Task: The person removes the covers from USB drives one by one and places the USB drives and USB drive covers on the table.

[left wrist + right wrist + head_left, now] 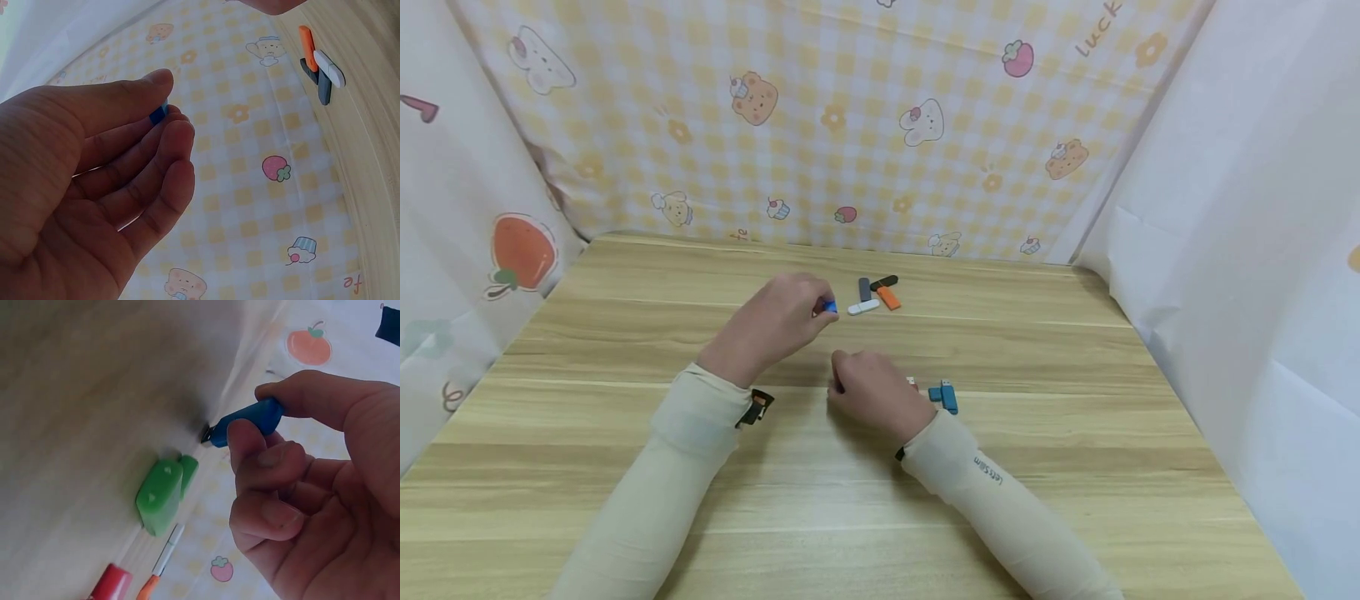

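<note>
My left hand (778, 323) pinches a small blue cap (831, 307) between thumb and forefinger, raised over the table. In the left wrist view most of this cap (159, 115) is hidden by the fingertips. Lower and to the right, my right hand (878, 393) grips a blue USB stick (251, 421) between thumb and fingers, its metal plug bare and pointing down toward the tabletop. From the head view that stick is hidden by the hand. Beside it in the right wrist view lie a green USB stick (160, 495) and its green cap (189, 475).
Capped sticks lie grouped at the back: white (863, 307), grey (865, 289), black (886, 282) and orange (888, 297). A teal USB stick (949, 397) and its cap (935, 394) lie right of my right hand. A red stick (111, 582) is partly visible.
</note>
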